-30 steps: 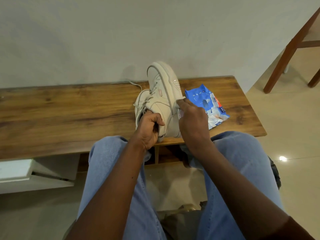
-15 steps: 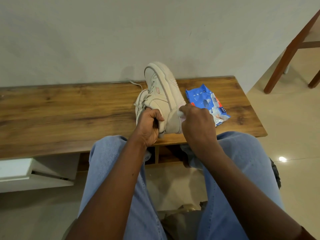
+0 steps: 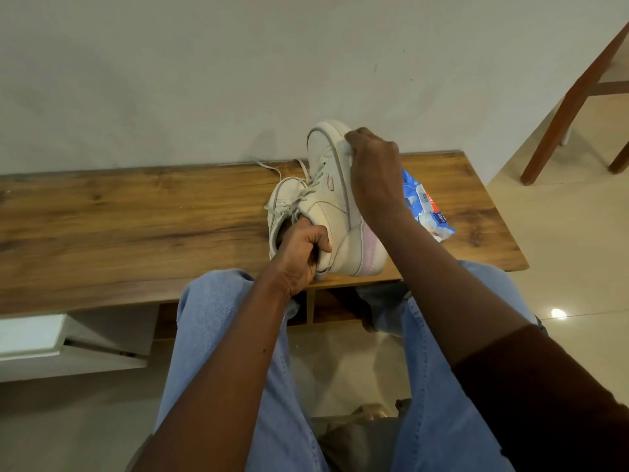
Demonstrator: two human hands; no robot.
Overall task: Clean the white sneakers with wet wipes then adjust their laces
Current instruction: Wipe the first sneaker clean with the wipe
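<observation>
A white sneaker (image 3: 335, 212) is tipped on its side on the wooden bench (image 3: 136, 226), toe pointing up and away. My left hand (image 3: 301, 255) grips its collar at the heel opening. My right hand (image 3: 372, 168) presses a white wet wipe (image 3: 349, 148) against the sole edge near the toe; only a sliver of the wipe shows under the fingers. A second white sneaker (image 3: 280, 202) lies behind it on the left, mostly hidden, with loose laces (image 3: 269, 166) trailing toward the wall. The blue wet wipes pack (image 3: 427, 206) lies on the bench just right of my right wrist.
The bench stands against a grey wall. My knees in blue jeans (image 3: 218, 321) sit below its front edge. A white drawer unit (image 3: 37, 335) shows under the bench at left. Brown wooden furniture legs (image 3: 565, 107) stand on the tiled floor at right.
My right hand has slid with the wipe from the heel end of the sole up to the toe end. My left hand has kept its hold on the collar.
</observation>
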